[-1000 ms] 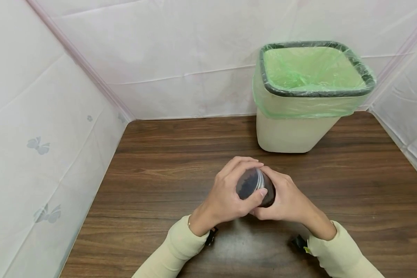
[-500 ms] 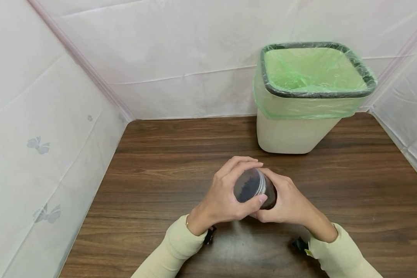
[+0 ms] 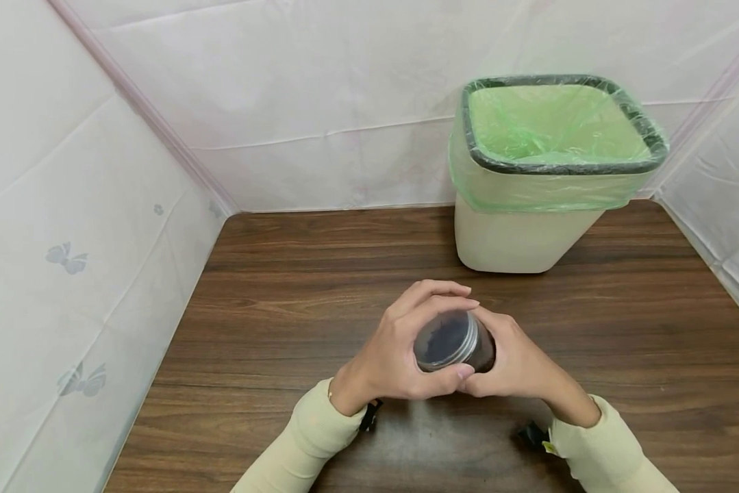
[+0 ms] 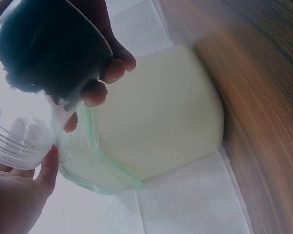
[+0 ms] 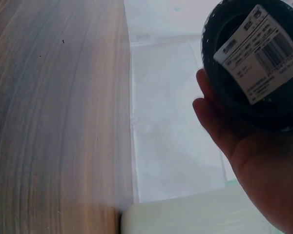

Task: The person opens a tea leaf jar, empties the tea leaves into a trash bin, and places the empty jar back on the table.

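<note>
A clear jar (image 3: 483, 350) with dark contents is held over the table, tilted so that its clear lid (image 3: 446, 339) faces left. My left hand (image 3: 394, 352) curves round the lid, thumb at the near side and fingers over the far side. Wrapped about the jar's body is my right hand (image 3: 517, 359). In the left wrist view, dark contents (image 4: 53, 48) fill the jar's base end, and the ridged lid end (image 4: 19, 151) looks see-through. A white barcode label (image 5: 261, 56) is stuck on the jar's bottom in the right wrist view.
A cream bin (image 3: 511, 239) with a black rim and a green plastic liner (image 3: 548, 127) stands at the back right of the dark wood table (image 3: 270, 329). White sheeting (image 3: 320, 103) walls the back and both sides.
The left hand's fingers and thumb have shifted slightly round the lid, toward the right. The jar has moved a little right and down in the head view, still between both hands.
</note>
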The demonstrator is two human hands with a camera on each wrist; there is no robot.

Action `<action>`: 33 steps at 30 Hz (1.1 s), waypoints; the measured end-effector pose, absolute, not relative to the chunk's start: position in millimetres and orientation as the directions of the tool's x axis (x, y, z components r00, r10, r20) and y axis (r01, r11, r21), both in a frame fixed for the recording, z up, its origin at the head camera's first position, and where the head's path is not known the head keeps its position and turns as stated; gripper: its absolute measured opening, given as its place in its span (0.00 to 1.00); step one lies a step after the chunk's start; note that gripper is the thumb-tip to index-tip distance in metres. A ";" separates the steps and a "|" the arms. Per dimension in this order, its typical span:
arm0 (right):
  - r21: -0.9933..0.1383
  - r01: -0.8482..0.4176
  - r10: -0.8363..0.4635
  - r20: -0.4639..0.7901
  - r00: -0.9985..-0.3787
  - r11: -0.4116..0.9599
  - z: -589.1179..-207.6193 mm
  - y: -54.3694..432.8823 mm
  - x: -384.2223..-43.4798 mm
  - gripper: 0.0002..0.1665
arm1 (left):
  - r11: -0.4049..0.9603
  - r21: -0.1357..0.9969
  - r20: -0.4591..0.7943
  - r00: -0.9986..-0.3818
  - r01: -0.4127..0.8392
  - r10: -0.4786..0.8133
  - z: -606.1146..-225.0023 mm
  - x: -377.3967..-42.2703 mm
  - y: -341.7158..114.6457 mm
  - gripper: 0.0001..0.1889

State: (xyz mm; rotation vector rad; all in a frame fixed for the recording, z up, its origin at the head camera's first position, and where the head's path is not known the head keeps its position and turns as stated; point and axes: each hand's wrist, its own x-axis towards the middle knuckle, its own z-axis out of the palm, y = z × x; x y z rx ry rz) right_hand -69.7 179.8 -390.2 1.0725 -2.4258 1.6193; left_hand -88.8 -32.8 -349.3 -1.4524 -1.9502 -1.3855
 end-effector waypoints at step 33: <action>-0.803 -0.595 -0.624 0.476 -0.619 -0.023 -390.2 179.5 -75.2 0.32 | 0.116 0.390 0.769 -0.392 0.914 0.505 -346.9 -84.6 -22.8 0.20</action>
